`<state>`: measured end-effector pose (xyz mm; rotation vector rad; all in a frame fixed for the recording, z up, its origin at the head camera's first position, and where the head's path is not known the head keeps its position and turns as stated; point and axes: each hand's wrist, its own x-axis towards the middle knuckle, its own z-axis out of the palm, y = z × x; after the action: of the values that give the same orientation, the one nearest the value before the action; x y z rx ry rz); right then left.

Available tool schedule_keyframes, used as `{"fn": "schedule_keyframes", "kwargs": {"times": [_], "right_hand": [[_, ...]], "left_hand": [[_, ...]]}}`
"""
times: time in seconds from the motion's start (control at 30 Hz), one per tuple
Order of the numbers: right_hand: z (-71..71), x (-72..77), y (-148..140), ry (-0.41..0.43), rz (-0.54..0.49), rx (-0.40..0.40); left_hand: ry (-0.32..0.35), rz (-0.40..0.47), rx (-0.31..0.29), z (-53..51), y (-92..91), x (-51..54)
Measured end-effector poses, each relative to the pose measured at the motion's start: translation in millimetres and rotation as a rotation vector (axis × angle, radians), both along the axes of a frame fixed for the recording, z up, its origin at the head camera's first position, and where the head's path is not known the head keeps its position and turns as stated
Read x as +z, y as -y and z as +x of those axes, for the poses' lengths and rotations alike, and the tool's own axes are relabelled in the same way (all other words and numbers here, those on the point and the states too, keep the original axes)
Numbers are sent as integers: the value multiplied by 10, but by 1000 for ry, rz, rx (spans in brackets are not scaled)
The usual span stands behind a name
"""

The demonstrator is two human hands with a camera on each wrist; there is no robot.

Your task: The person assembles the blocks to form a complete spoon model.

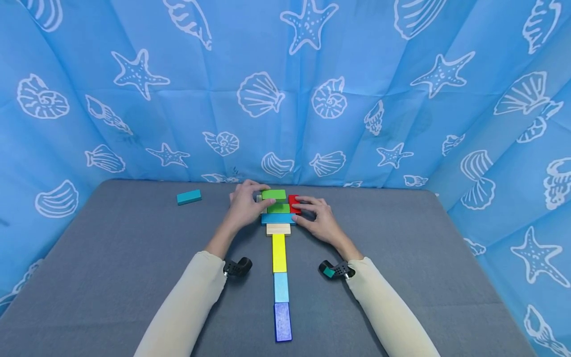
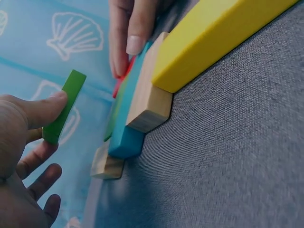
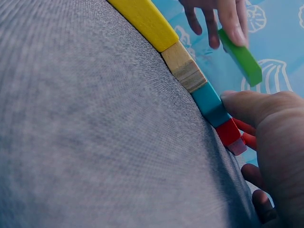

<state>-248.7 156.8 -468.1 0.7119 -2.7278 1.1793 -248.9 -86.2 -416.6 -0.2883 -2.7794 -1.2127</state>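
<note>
My left hand [image 1: 245, 204] pinches a green block [image 1: 274, 194] between thumb and fingers. In the left wrist view this block [image 2: 66, 107] is raised off the table. Below it, a second green block [image 1: 279, 208] lies behind a blue block [image 1: 275, 219]. A red block [image 1: 292, 202] lies at its right. My right hand [image 1: 322, 222] has its thumb touching the blue block's right end, with its fingertips at the red block. Part of a plain wooden block [image 2: 107, 164] shows at the row's left end. A pinkish block [image 3: 238, 146] shows beyond the red one.
Nearer me, a wooden block [image 1: 278, 229], a yellow block [image 1: 279, 253], a light blue block [image 1: 281, 287] and a violet-blue block [image 1: 283, 322] run in a line. One teal block [image 1: 189, 197] lies apart at the back left. Behind the grey table [image 1: 111, 277] hangs a blue curtain [image 1: 285, 129].
</note>
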Motion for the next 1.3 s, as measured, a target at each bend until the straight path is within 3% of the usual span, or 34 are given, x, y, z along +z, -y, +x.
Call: {"fn": "schedule_keyframes", "kwargs": {"times": [0.53, 1.3], "right_hand": [[10, 23, -6, -12, -1, 15], [25, 36, -5, -2, -8, 17]], "left_hand": [[20, -97, 53, -174, -169, -122], [44, -133, 34, -215, -208, -217]]}}
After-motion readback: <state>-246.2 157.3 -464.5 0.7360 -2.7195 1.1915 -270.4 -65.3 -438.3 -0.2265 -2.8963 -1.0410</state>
